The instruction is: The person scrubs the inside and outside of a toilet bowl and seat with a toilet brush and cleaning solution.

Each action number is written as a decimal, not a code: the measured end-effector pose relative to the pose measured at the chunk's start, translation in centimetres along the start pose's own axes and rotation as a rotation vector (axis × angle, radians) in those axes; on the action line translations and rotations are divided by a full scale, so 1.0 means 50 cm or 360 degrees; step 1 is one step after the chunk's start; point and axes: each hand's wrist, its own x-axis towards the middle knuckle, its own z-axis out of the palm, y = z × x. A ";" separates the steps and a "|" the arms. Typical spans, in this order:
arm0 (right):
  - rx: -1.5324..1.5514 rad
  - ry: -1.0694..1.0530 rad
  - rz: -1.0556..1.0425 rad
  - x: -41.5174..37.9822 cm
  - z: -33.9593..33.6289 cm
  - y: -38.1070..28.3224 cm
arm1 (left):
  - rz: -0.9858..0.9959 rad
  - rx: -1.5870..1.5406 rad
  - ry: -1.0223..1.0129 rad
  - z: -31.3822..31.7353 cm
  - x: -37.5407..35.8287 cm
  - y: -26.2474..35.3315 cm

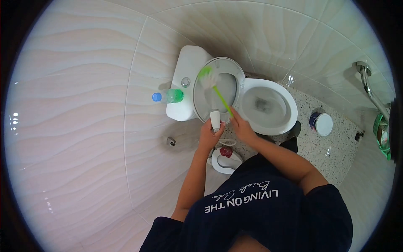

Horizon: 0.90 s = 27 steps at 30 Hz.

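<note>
The left hand (pixel 208 135) is gripping a white sprayer (pixel 215 120); the right hand (pixel 242 126) is clasping the green handle of a brush (pixel 223 100). The blurred brush head is overlapping the raised toilet seat (pixel 202 103), possibly touching it. Far left, a bottle (pixel 176 96) is resting on the cistern (pixel 184 69); right, the bowl (pixel 293 105) is standing open.
</note>
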 end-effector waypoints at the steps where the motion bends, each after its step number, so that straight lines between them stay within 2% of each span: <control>1: 0.0020 0.0056 0.0143 0.038 -0.008 0.011 | -0.0027 -0.0001 0.0005 0.002 0.002 0.010; 2: 0.0044 0.0111 0.0286 0.061 -0.012 0.026 | -0.0055 0.0000 0.0010 0.004 0.003 0.018; 6: 0.0240 0.0198 0.0214 0.065 -0.035 0.061 | 0.0011 0.0041 -0.0020 0.011 0.011 0.025; 8: 0.0661 0.0342 0.0652 0.033 -0.064 0.013 | -0.0010 0.0017 -0.0059 0.016 0.010 0.022; 9: 0.0661 0.0343 0.0657 0.040 -0.065 0.017 | -0.0014 0.0016 -0.0062 0.018 0.010 0.020; 11: 0.0982 0.0189 0.0905 0.074 -0.063 0.031 | -0.0062 0.0025 -0.0191 0.022 0.010 0.017; 12: 0.0989 0.0194 0.0911 0.095 -0.048 0.045 | -0.0065 0.0030 -0.0200 0.025 0.009 0.016; 14: 0.0496 0.0205 0.0686 0.141 -0.013 0.071 | -0.0082 0.0051 -0.0248 0.033 0.007 0.015; 15: 0.0503 0.0206 0.0694 0.154 -0.017 0.078 | -0.0088 0.0056 -0.0255 0.033 0.005 0.012; 17: 0.0932 0.0185 0.1088 0.163 -0.035 0.063 | -0.0119 0.0046 -0.0253 0.033 -0.003 0.008; 18: 0.0939 0.0182 0.1098 0.151 -0.028 0.053 | -0.0129 0.0052 -0.0257 0.032 -0.012 0.003; 20: 0.0615 0.0266 0.0910 0.125 -0.013 0.038 | 0.0017 0.0036 -0.0211 0.032 -0.017 -0.013; 21: 0.0608 0.0264 0.0912 0.114 -0.003 0.048 | 0.0014 0.0029 -0.0209 0.033 -0.019 -0.022; 23: 0.0158 0.0188 0.0577 0.097 0.022 0.092 | 0.0044 0.0091 -0.0211 0.035 -0.023 -0.033; 27: 0.0263 0.0223 0.0775 0.171 -0.023 0.152 | 0.0010 0.0097 -0.0301 0.042 -0.027 -0.027</control>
